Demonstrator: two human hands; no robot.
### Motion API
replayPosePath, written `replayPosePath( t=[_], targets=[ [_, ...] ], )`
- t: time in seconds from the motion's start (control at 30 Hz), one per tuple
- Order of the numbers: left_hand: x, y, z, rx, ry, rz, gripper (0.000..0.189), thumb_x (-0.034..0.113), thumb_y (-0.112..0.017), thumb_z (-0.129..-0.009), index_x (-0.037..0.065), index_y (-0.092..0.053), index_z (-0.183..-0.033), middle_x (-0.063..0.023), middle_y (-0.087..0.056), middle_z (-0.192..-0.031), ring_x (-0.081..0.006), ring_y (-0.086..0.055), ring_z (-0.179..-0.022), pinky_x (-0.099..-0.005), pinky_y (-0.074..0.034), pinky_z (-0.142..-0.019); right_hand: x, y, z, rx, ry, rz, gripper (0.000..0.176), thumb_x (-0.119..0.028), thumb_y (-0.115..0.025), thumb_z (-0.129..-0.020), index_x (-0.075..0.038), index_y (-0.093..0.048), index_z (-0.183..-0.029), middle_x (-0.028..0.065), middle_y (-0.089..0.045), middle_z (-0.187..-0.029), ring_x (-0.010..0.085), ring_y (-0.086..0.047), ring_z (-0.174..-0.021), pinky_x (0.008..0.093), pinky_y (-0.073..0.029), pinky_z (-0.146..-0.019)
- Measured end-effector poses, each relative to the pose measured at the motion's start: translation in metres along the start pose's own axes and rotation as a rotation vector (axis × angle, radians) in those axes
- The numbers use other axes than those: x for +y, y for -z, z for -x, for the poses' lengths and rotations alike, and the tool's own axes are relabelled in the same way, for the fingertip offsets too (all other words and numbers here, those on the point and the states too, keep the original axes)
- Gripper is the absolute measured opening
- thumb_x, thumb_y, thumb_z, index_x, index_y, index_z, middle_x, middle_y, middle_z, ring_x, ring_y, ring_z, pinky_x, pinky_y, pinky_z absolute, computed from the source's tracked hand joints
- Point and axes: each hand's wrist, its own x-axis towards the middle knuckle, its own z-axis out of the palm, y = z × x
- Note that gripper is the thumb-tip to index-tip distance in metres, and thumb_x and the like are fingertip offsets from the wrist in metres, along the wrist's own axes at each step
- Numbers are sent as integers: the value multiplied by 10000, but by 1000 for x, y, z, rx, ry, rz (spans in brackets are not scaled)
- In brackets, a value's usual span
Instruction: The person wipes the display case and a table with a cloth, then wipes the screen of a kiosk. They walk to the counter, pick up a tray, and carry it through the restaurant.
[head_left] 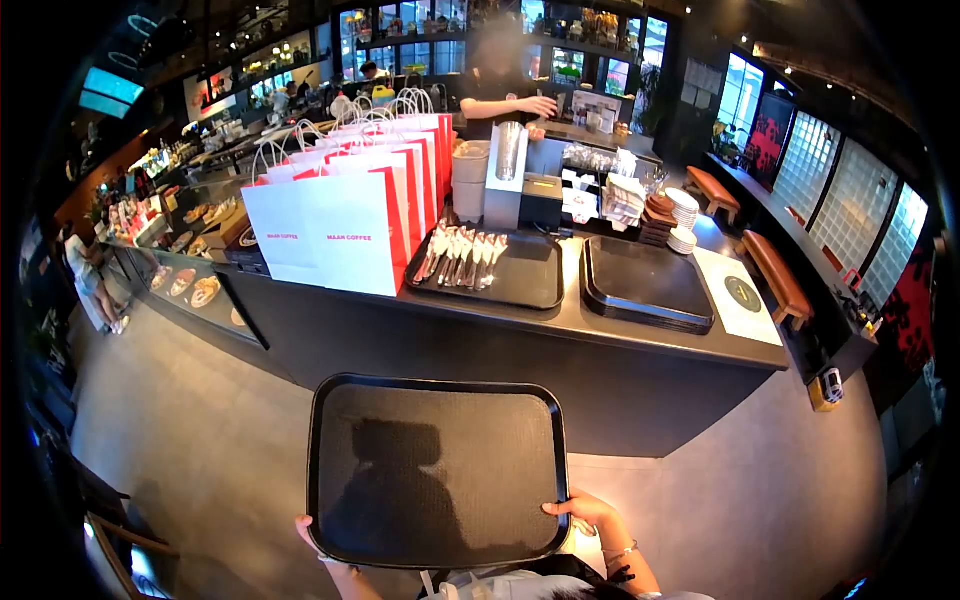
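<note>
A black rectangular tray [440,470] with nothing on it is held level in front of my body. My left hand [308,530] grips its lower left edge, and my right hand [585,508] holds its lower right side with the thumb over the rim. Most of the fingers of both hands are hidden beneath the tray. Beyond it, on the counter [480,325], a stack of similar black trays [645,283] lies to the right. Left of that stack, another tray [535,270] carries several wrapped utensils [470,258].
White and red paper bags [330,232] line the counter's left part. Stacked plates [682,212] and a white sheet [738,292] are at the right. A person [500,95] stands behind the counter. Another person [85,275] is far left, and orange benches [775,275] stand far right.
</note>
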Motion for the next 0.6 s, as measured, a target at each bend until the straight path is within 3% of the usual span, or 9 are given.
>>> replayPosePath(
  t=[0.37,0.6],
  targets=[
    [77,30,-15,68,9,-44,571,358,-457,-594,-36,-491,-1006,-155,-541,-982,-284,-512,-857,-341,-404,-789,-15,-85,-34,-24,-35,46,479,-175,-632,-712,48,-451,-1095,107,-509,-1061,195,-438,-991,268,-314,-876],
    [82,38,-32,44,27,-37,571,348,-465,-588,-38,-490,-1008,-158,-539,-990,-285,-510,-865,-342,-401,-794,-14,-74,-50,-16,-30,39,457,-168,-627,-715,42,-463,-1086,109,-511,-1057,196,-447,-975,277,-322,-868]
  ],
)
